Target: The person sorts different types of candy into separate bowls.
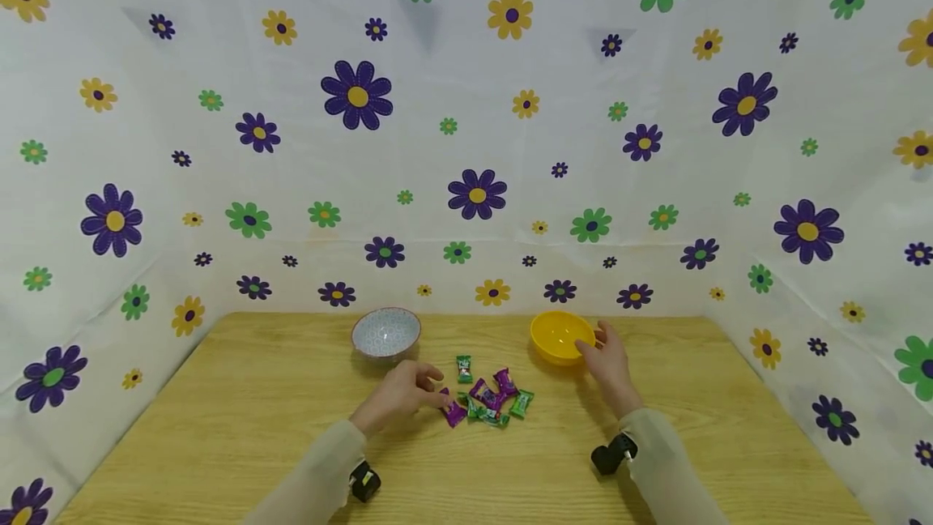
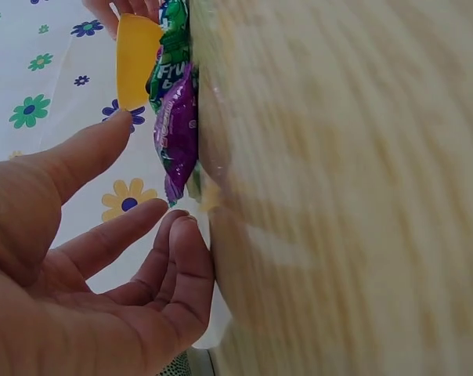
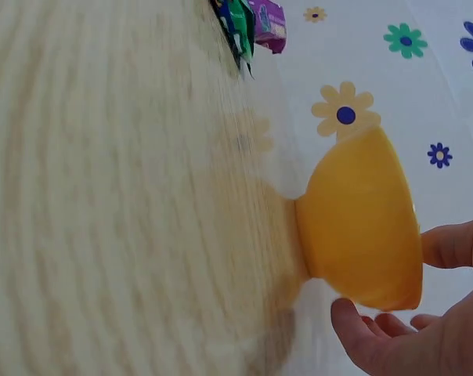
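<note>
My left hand (image 1: 402,397) reaches in low over the table, thumb and fingers apart. Its fingertips are right at a purple-wrapped candy (image 2: 176,129), the leftmost of a small pile. Several more candies lie close together beside it, among them a purple one (image 1: 505,382) and a green one (image 1: 521,403). On the right, my right hand (image 1: 609,363) holds a yellow bowl (image 1: 555,339) by its right side, the thumb over the rim and the fingers along the outer wall. The bowl (image 3: 354,223) stands upright on its base.
A white bowl with a fine pattern and reddish rim (image 1: 386,335) stands behind my left hand. One green candy (image 1: 464,369) lies a little behind the pile. The wooden table (image 1: 240,395) ends at a flower-printed cloth (image 1: 430,152) behind and on both sides.
</note>
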Action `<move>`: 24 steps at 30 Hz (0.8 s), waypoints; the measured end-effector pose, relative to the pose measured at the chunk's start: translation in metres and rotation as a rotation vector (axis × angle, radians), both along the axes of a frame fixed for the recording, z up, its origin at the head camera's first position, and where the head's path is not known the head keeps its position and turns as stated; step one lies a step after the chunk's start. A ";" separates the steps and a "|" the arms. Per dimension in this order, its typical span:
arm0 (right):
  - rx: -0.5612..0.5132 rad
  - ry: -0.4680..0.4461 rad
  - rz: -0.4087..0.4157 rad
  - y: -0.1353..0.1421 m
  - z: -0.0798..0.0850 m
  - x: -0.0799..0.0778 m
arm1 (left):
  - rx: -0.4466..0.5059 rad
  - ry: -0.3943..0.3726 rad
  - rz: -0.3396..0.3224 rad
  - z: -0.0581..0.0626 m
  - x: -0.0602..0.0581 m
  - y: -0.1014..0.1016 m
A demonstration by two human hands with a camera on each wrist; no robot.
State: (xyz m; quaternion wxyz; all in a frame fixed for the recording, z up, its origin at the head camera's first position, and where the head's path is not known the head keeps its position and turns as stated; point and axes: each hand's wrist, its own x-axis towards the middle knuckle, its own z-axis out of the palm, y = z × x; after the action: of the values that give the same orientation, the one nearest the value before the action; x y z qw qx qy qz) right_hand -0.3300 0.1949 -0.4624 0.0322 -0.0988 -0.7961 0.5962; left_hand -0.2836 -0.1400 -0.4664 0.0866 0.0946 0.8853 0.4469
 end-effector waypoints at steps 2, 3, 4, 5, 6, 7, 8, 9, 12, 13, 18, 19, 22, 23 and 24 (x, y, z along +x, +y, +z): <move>-0.060 -0.037 -0.004 0.003 -0.003 -0.004 | 0.001 -0.012 -0.015 -0.001 -0.001 -0.001; -0.087 -0.054 -0.002 0.004 -0.004 -0.006 | 0.005 -0.018 -0.024 -0.002 -0.001 -0.002; -0.108 -0.075 0.001 0.005 -0.005 -0.007 | 0.009 -0.024 -0.031 -0.003 -0.001 -0.003; -0.127 -0.088 0.007 0.007 -0.006 -0.009 | 0.019 -0.034 -0.040 -0.003 -0.002 -0.003; -0.146 -0.100 0.014 0.008 -0.007 -0.010 | 0.030 -0.039 -0.048 -0.003 -0.003 -0.004; -0.151 -0.107 0.024 0.009 -0.008 -0.011 | 0.042 -0.047 -0.055 -0.003 -0.004 -0.004; -0.169 -0.115 0.032 0.010 -0.009 -0.012 | 0.053 -0.052 -0.062 -0.003 -0.004 -0.004; -0.185 -0.121 0.041 0.011 -0.009 -0.012 | 0.062 -0.057 -0.069 -0.003 -0.005 -0.005; -0.234 -0.135 0.057 0.012 -0.010 -0.012 | 0.072 -0.074 -0.076 -0.002 -0.006 -0.005; -0.242 -0.136 0.061 0.012 -0.010 -0.011 | 0.072 -0.079 -0.077 -0.002 -0.006 -0.005; -0.272 -0.149 0.057 0.013 -0.008 -0.011 | 0.069 -0.084 -0.078 -0.003 -0.006 -0.006; -0.277 -0.148 0.058 0.013 -0.007 -0.010 | 0.069 -0.086 -0.077 -0.003 -0.006 -0.006; -0.293 -0.148 0.059 0.013 -0.005 -0.009 | 0.059 -0.082 -0.077 -0.004 -0.007 -0.005; -0.298 -0.148 0.059 0.013 -0.005 -0.009 | 0.050 -0.078 -0.079 -0.004 -0.007 -0.004; -0.302 -0.150 0.059 0.013 -0.004 -0.009 | 0.043 -0.075 -0.080 -0.003 -0.007 -0.004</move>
State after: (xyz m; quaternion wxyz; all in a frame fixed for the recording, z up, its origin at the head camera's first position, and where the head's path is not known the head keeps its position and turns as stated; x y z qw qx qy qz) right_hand -0.3386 0.2077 -0.4665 -0.0602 -0.1231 -0.7002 0.7007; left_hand -0.2909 -0.1437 -0.4699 0.1353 0.1149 0.8673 0.4651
